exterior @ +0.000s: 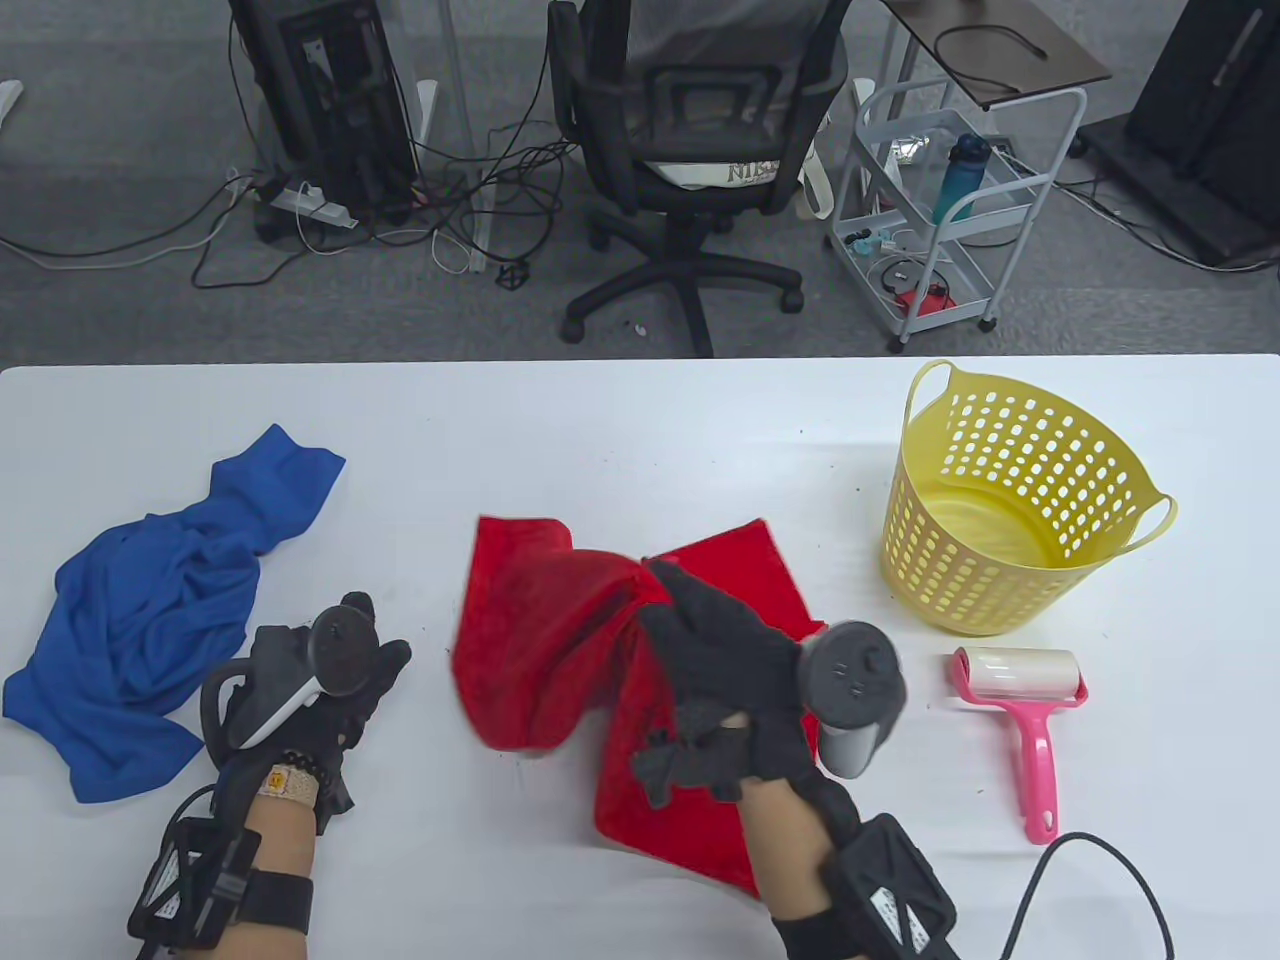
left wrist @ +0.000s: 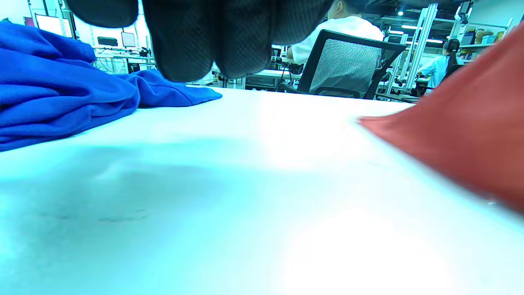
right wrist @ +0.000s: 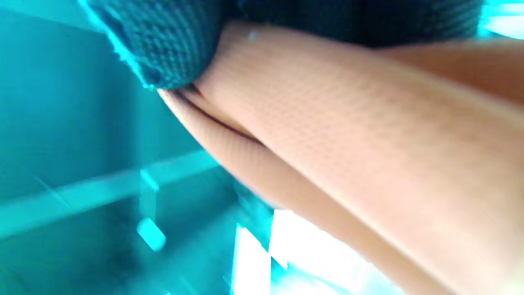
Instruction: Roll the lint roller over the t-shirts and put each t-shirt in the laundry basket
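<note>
White tabletop (exterior: 620, 440) carries a red shirt (exterior: 530, 640) at centre, bunched in the gripping right hand (exterior: 720, 670). Left hand (exterior: 320, 670) rests at eight o'clock, fingers loose, holding nothing. Blue shirt (exterior: 150, 610) lies at nine o'clock, yellow basket (exterior: 1010, 500) at two, pink roller (exterior: 1020, 720) at four. Beyond the table: grey carpet, office chair (exterior: 690, 160), white cart (exterior: 950, 200), cables.
</note>
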Motion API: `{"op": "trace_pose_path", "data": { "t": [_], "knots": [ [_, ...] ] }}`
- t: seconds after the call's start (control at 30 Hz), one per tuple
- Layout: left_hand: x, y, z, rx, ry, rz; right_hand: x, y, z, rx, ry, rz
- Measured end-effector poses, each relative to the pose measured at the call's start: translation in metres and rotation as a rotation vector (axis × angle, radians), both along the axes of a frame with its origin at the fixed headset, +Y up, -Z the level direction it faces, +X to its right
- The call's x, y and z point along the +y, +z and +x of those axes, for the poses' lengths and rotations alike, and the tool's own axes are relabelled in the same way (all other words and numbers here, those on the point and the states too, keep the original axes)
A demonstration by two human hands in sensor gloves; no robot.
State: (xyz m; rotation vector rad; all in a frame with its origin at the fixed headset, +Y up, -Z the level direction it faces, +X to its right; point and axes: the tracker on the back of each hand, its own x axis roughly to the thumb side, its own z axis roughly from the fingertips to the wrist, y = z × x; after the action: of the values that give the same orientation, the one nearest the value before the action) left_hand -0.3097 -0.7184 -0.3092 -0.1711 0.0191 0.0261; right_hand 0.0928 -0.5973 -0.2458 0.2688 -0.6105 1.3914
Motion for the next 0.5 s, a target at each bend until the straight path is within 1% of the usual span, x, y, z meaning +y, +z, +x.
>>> {"op": "trace_pose_path", "data": {
  "t": [0.03, 0.1, 0.17, 0.2, 0.23, 0.3, 0.33, 0.37, 0.43, 0.5],
  "knots": [
    [0.000, 0.000, 0.000, 0.000, -0.002, -0.001, 0.010, 0.006, 0.007, -0.015, -0.019, 0.045],
    [0.000, 0.000, 0.000, 0.003, -0.002, -0.004, 0.029, 0.022, 0.024, -0.073, 0.129, 0.128],
    [-0.002, 0.000, -0.001, 0.004, -0.006, -0.011, 0.031, 0.029, 0.030, -0.178, 0.270, 0.134],
    [-0.002, 0.000, -0.001, 0.004, -0.010, -0.015, 0.027, 0.028, 0.030, -0.214, 0.373, 0.108],
    [-0.003, 0.000, -0.001, 0.004, -0.012, -0.016, 0.023, 0.026, 0.029, -0.219, 0.449, 0.080],
    [-0.003, 0.000, 0.000, 0.002, -0.020, -0.018, 0.002, 0.015, 0.019, -0.159, 0.743, -0.031],
    [-0.004, 0.000, 0.001, 0.000, -0.023, -0.021, -0.011, 0.010, 0.013, -0.099, 0.873, -0.070],
    [-0.005, 0.000, 0.003, -0.003, -0.027, -0.025, -0.024, 0.005, 0.006, -0.038, 0.992, -0.110],
    [-0.007, 0.000, 0.005, -0.009, -0.039, -0.031, -0.046, -0.001, -0.007, 0.043, 1.161, -0.203],
    [-0.009, -0.001, 0.008, -0.017, -0.055, -0.043, -0.068, -0.009, -0.024, 0.195, 1.421, -0.339]
  ]
}}
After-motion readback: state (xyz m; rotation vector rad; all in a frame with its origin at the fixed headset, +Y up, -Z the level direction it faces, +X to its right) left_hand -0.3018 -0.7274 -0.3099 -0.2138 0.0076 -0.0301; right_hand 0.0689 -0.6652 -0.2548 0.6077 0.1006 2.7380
